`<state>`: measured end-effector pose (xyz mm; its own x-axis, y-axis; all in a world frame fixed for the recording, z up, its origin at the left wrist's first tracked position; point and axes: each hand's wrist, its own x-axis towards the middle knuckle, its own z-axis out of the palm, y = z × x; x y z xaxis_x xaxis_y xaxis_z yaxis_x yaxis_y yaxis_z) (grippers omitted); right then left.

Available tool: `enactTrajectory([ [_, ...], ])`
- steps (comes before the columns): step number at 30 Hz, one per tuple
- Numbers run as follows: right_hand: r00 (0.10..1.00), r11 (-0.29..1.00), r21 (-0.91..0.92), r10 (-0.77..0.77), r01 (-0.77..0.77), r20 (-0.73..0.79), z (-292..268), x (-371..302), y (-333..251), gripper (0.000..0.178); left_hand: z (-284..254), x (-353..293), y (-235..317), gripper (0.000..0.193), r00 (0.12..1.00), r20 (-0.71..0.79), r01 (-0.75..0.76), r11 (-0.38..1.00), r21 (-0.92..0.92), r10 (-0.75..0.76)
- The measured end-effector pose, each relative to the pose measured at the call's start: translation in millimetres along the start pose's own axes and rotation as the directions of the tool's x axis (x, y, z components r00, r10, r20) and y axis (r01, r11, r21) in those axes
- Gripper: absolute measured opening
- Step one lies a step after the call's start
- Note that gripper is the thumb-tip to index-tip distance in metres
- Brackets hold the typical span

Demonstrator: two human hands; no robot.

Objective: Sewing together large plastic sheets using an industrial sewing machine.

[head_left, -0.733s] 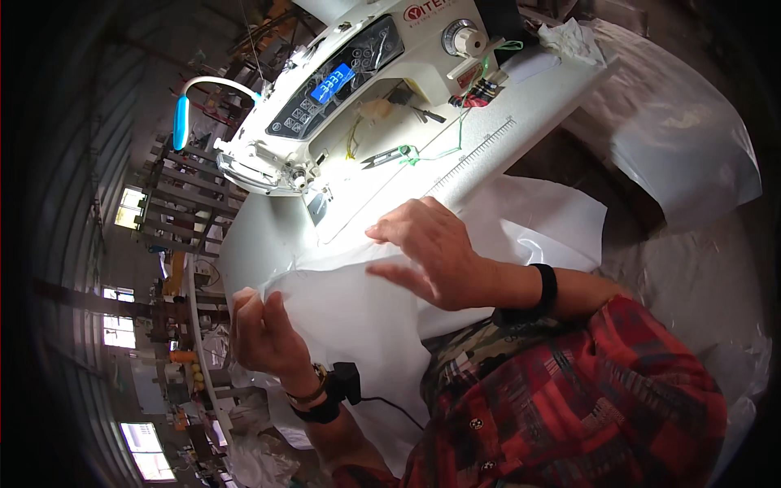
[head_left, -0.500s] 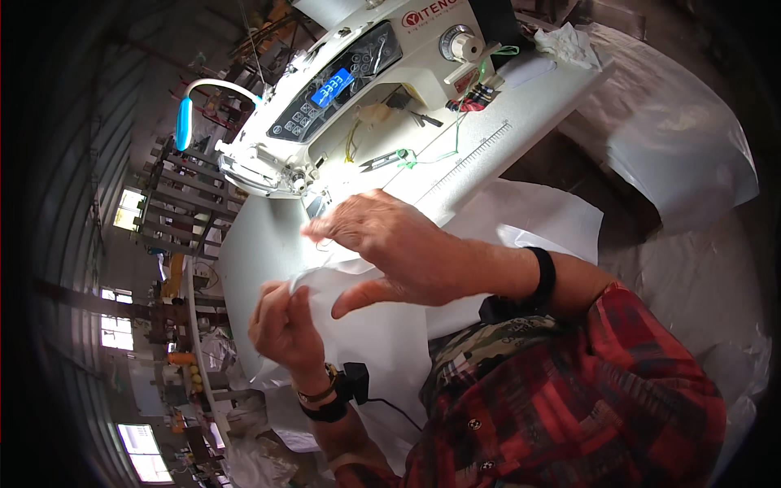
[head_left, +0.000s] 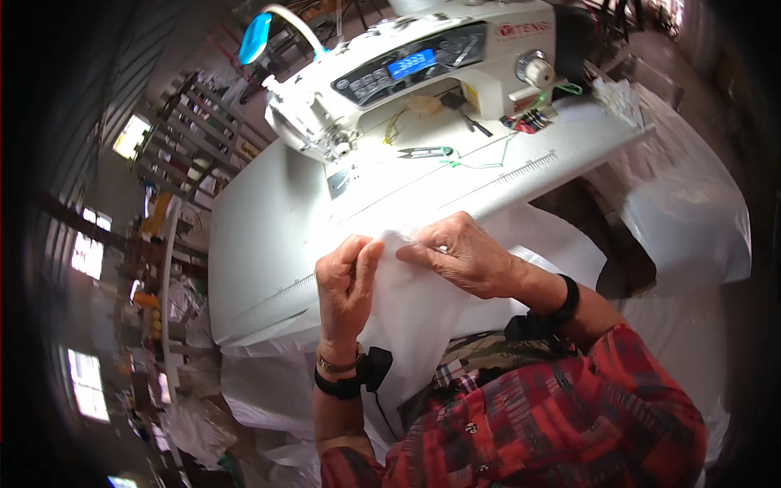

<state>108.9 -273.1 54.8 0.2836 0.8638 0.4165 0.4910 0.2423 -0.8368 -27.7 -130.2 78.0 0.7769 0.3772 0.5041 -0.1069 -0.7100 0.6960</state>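
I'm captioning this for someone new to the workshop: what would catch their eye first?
Probably the white sewing machine across the top, its blue display lit and the table below it glaring bright. Then, near the centre, the left hand and right hand close together, pinching a white sheet. Lower right, the red plaid shirt stands out.

Sheeting (head_left: 122, 65): ribbed and grey at the left; wall or roof, I cannot tell from here.
Windows (head_left: 86, 386): three bright panes in a line down my left, a dark bar (head_left: 65, 215) crossing the middle one.
Table (head_left: 252, 228): pale top with ruler markings, rounded left corner.
Rack (head_left: 195, 130): grey, slatted, set beyond the table's left end.
Bench (head_left: 167, 276): long, pale-edged, with clutter (head_left: 187, 301) alongside.
Lamp (head_left: 255, 38): blue head on a curved white neck.
Light: glaring at mid-table, dim toward the edges of the room.
Floor (head_left: 706, 98): brownish, dim past the table's right end.
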Motion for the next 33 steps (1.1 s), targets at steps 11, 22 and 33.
enactTrajectory([
  [11,0.989,0.930,-0.350,-0.137,0.110,-0.052,22,-13,17,0.031,8,0,-29,0.033,0.992,0.093,0.097,0.988,-0.117,-0.086],
  [22,0.988,0.712,-0.692,-0.013,0.116,0.152,41,-16,26,0.065,17,6,-61,0.042,0.962,0.096,0.272,0.911,-0.310,-0.255],
  [33,0.990,0.672,-0.729,-0.120,0.133,0.071,54,-17,38,0.059,13,3,-62,0.035,0.984,0.003,0.179,0.981,-0.078,-0.180],
])
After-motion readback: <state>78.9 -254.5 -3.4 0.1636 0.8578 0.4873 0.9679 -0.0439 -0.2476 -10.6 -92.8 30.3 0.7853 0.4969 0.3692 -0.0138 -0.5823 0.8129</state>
